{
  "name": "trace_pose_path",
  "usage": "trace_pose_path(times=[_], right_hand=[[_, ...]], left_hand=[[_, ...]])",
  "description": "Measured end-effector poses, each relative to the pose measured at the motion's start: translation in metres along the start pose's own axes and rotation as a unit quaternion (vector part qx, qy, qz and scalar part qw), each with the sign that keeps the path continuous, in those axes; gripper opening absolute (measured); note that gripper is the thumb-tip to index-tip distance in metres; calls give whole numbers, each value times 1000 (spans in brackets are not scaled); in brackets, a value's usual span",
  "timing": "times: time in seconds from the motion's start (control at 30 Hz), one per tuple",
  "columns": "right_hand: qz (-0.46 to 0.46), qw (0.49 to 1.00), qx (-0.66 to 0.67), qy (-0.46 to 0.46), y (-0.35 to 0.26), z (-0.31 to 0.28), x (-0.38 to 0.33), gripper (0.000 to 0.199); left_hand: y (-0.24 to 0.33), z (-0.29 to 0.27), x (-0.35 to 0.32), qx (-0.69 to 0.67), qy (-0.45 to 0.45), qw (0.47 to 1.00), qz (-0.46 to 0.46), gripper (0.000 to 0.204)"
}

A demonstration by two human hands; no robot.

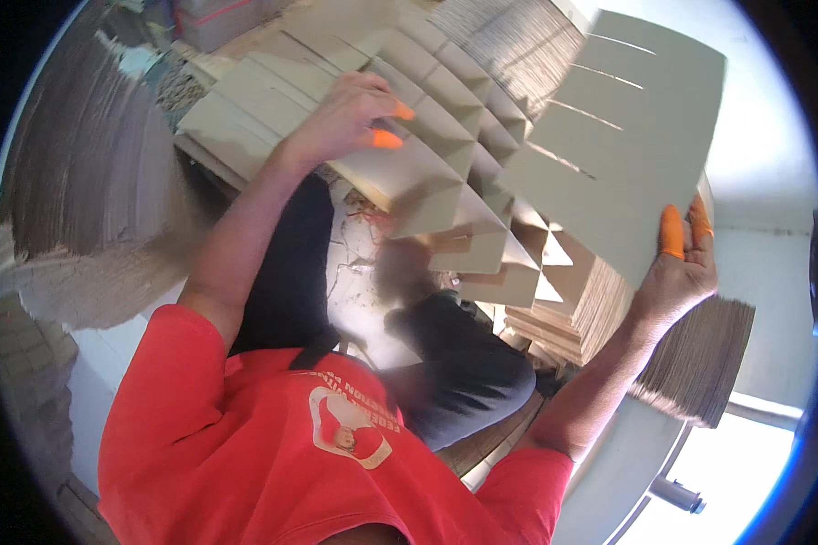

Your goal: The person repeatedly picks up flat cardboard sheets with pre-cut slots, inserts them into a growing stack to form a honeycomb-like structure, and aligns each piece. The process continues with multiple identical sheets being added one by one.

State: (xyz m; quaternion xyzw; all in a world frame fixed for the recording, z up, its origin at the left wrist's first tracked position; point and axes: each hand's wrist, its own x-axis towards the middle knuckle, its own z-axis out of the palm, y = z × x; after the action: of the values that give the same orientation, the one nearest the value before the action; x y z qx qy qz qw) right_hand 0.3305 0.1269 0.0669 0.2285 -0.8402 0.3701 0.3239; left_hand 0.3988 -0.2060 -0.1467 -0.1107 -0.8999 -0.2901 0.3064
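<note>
A partition grid point(427, 186) of interlocked cardboard panels was positioned in front of the seated person, its open-sided cells point(488, 170) bounded by crossing walls and partly filled with shadow. A slotted cardboard sheet point(641, 113) was held raised, at a tilt, over the grid's right side; its lower right edge was gripped by the right hand point(687, 265). The left hand point(345, 116) was placed at the grid's left portion, thumb and fingertip set narrowly apart; whether a panel was pinched cannot be told. Orange finger covers point(387, 139) were worn on both hands. Flat panels point(245, 109) were laid beside the left hand.
</note>
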Motion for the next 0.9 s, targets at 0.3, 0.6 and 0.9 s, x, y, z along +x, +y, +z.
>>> trace_pose_path(times=[0.3, 0.6, 0.9], right_hand=[[2, 987, 2, -160, -46, 83, -4, 39], [15, 986, 1, -164, -55, 96, 5, 39], [42, 976, -44, -209, -66, 117, -3, 43]], left_hand=[[-6, 11, -2, -72, -17, 997, -36, 11], [-5, 12, 2, -61, 3, 998, -28, 6], [-9, 15, 2, -70, 16, 997, -15, 7]])
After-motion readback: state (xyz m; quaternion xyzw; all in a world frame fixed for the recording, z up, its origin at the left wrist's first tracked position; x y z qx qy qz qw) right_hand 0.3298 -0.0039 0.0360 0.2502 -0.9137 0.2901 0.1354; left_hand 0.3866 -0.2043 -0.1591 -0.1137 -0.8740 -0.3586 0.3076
